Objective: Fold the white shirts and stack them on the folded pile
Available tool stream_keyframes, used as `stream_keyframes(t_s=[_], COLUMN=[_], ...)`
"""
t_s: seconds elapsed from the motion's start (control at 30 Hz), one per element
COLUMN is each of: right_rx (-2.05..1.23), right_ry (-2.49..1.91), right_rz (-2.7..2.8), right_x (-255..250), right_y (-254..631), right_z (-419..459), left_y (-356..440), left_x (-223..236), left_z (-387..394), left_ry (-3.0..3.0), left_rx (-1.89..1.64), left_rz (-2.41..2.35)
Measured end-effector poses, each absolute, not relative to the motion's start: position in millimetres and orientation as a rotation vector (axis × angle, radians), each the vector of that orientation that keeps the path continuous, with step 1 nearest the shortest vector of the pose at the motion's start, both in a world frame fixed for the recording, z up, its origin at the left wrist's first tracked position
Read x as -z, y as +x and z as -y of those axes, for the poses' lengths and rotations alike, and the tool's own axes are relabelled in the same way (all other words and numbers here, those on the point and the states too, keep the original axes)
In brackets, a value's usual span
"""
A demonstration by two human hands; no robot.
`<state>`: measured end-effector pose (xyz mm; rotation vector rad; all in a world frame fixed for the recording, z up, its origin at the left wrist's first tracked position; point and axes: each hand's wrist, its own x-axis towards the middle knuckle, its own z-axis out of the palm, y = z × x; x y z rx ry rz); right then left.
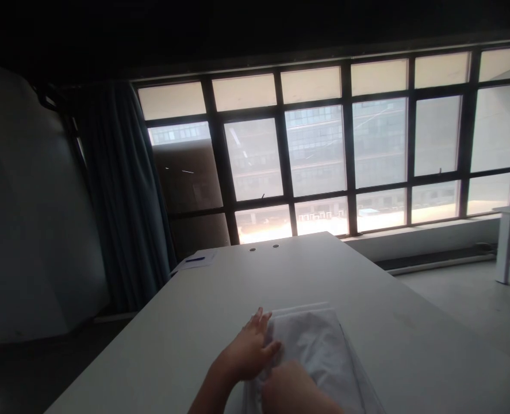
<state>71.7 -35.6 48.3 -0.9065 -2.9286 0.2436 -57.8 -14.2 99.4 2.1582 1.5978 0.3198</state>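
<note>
A pale grey-white cloth point(319, 339), folded in layers, lies near the middle of the table's close end. Its top layer shows soft wrinkles, and layered edges stick out along the right side and far end. Over the left edge of this cloth rests my left hand point(257, 344), fingers apart and pointing away from me. Just in front of it, my right hand point(290, 386) reaches across the cloth from the lower right. Its fingers are hidden and the hand is blurred, so I cannot see whether it grips the fabric.
The long white table point(220, 293) stretches toward the windows point(315, 149). At its far left corner lie a paper sheet point(199, 263) and a dark pen point(195, 259). Blue curtains point(121, 195) hang at left. Another white table point(503, 244) stands at far right.
</note>
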Motion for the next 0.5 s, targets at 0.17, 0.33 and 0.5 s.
stream_keyframes(t_s=[0.17,0.33,0.5], right_rx=[-0.441,-0.681,-0.563], right_ry=[-1.12,-0.968,-1.04], right_rz=[2.86,2.584,2.24], right_x=[-96.7,-135.1,-160.0], right_y=[127.7,170.8,188.9], right_z=[39.4,37.2,28.5], left_y=[-75.4,-86.6,-88.9], left_x=[-116.8,-126.6,-130.5], left_z=[27.5,33.4,37.2], left_ry=[2.216,2.163,1.963], left_rx=[-0.099,-0.333,-0.631], left_rz=[-1.735,-1.713,-1.634])
